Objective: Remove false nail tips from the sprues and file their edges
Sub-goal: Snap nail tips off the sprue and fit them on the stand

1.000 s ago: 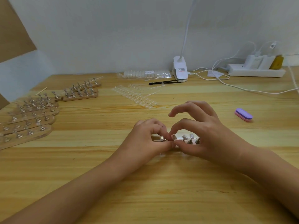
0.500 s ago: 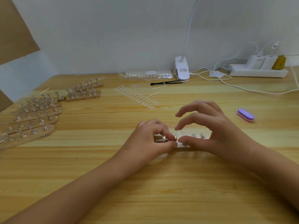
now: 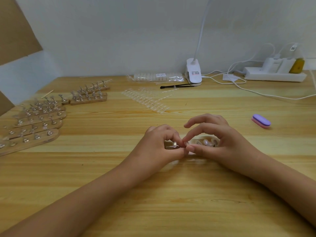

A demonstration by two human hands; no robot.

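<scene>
A: Hands?

B: Both are low over the table (image 3: 171, 194), mid-frame, fingertips meeting. The left hand (image 3: 159, 146) is curled, thumb and forefinger pinching the left end of a pale peg strip (image 3: 195, 141). One clear tip (image 3: 174, 144) shows inside that pinch.

A: Right?

B: The right hand (image 3: 224, 144) arches over the strip. Its thumb and forefinger close on the strip just beside the left fingertips, the other fingers raised. Whether a tip lies in that pinch is too small to tell. More tips (image 3: 205, 142) stand on pegs under the palm.

A: Sprues?

B: The sprues (image 3: 147, 100) lie flat beyond the hands, well apart. The purple file (image 3: 261, 120) lies to the right, untouched.

A: Remainder?

B: Wooden stands (image 3: 34, 124) are far left, and a bag (image 3: 157, 77), a lamp clip (image 3: 194, 72) and a power strip (image 3: 273, 76) sit along the wall.
</scene>
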